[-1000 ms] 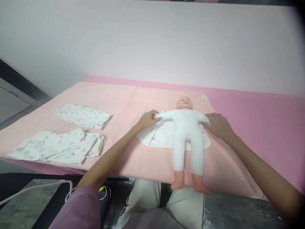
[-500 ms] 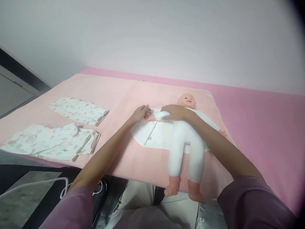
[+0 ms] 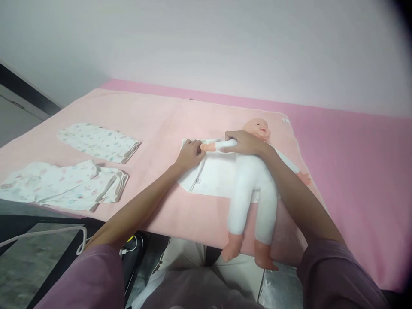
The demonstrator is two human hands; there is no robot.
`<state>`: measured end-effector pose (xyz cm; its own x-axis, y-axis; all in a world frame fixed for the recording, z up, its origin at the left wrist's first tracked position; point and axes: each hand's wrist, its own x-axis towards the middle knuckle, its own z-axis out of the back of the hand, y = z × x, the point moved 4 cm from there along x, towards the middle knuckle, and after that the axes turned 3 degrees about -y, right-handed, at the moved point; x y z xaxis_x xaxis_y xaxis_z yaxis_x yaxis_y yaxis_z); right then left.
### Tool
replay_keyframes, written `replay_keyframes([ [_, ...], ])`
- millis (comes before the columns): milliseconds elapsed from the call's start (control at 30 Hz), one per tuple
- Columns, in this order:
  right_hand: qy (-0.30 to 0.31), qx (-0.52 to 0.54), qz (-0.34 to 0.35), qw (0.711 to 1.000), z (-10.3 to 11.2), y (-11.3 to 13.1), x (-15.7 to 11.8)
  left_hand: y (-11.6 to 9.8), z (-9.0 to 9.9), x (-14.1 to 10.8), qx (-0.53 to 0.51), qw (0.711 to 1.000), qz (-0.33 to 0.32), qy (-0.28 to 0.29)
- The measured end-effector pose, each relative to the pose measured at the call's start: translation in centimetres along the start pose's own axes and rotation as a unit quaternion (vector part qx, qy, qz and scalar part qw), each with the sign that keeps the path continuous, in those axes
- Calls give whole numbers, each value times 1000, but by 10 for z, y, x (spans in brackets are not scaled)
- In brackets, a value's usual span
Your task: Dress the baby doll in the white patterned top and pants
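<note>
A baby doll (image 3: 250,171) with a white cloth body lies on its back, its head at the far side and its feet over the near table edge. Spread beneath it is a white baby shirt (image 3: 216,175) with a small tag. My right hand (image 3: 245,142) is closed round the doll's upper arm, which points left. My left hand (image 3: 189,155) lies on the shirt's left part, fingers curled into the cloth right beside the doll's small hand. Those fingertips are partly hidden.
Two folded, printed baby garments, one farther (image 3: 99,141) and one nearer (image 3: 64,184), lie at the left on the peach mat (image 3: 154,116). A pink cover (image 3: 350,180) shows at the right. Below the table at left are a black chair-like frame and a white cable (image 3: 48,231).
The view has shifted slightly. My right hand has moved a little right on the doll's arm, and my left hand has moved lower onto the shirt. The doll's head has turned further right.
</note>
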<state>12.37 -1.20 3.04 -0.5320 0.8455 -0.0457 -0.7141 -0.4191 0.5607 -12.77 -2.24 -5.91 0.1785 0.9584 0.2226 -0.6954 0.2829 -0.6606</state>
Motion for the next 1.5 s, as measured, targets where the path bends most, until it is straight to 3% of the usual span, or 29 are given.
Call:
replay_keyframes([
  [200,55,-3,-33,998,-1,6,23,8,16,-6,-182,978,89,-44],
  [333,97,-19,-58,993,1,10,33,14,19,-5,-243,958,117,-94],
  [500,68,-91,-53,992,-8,12,55,11,17,-4,-215,969,72,-95],
  [633,44,-190,-40,980,-21,23,64,1,18,-8,-100,991,1,-84],
  [733,-59,-150,2,987,-9,25,22,0,19,-9,-27,996,-22,-76],
  [833,-205,-107,8,973,18,1,-60,3,19,-11,-11,996,-17,-89],
  [933,-208,-101,-72,970,28,-47,-133,2,15,-11,-5,995,-37,-91],
  [1033,-146,-61,-71,985,20,-85,-157,-3,6,-9,23,997,-71,-29],
  [1100,-153,-41,-65,985,17,-99,-151,-7,2,-6,37,996,-86,2],
  [1200,-217,-49,-66,973,21,-104,-129,-9,1,-2,33,996,-86,1],
  [1367,-262,-51,-22,963,33,-75,-91,-10,5,4,35,996,-75,-30],
  [1500,-289,-8,-21,957,29,-48,-76,-17,13,7,54,993,-91,-50],
])
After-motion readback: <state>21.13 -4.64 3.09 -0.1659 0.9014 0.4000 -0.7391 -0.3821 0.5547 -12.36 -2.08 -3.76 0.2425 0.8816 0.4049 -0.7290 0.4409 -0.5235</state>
